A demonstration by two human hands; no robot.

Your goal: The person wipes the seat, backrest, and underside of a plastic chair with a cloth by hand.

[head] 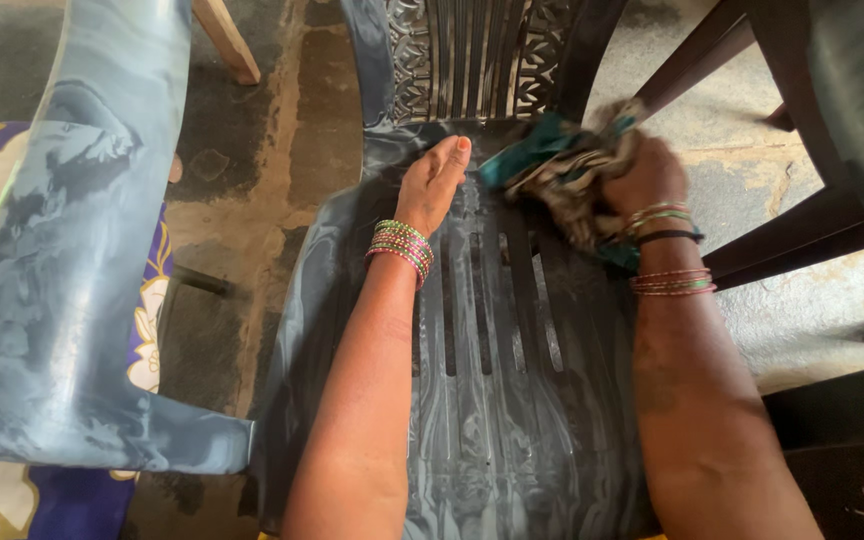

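Seen from above, the right hand (649,172) clenches a soft, light bunched cloth (562,165), best gripped as a wad, near the back edge of the grey plastic chair seat (512,400), while the left hand (435,180) rests open and flat beside it.

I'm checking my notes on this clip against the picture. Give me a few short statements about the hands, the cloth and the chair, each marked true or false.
1. The right hand grips a bunched cloth. True.
2. The left hand holds a brush. False: it holds nothing and lies flat on the chair seat.
3. The cloth is at the front edge of the seat. False: it is at the back, near the backrest.
4. Both wrists wear bangles. True.
5. The seat is slotted grey plastic. True.
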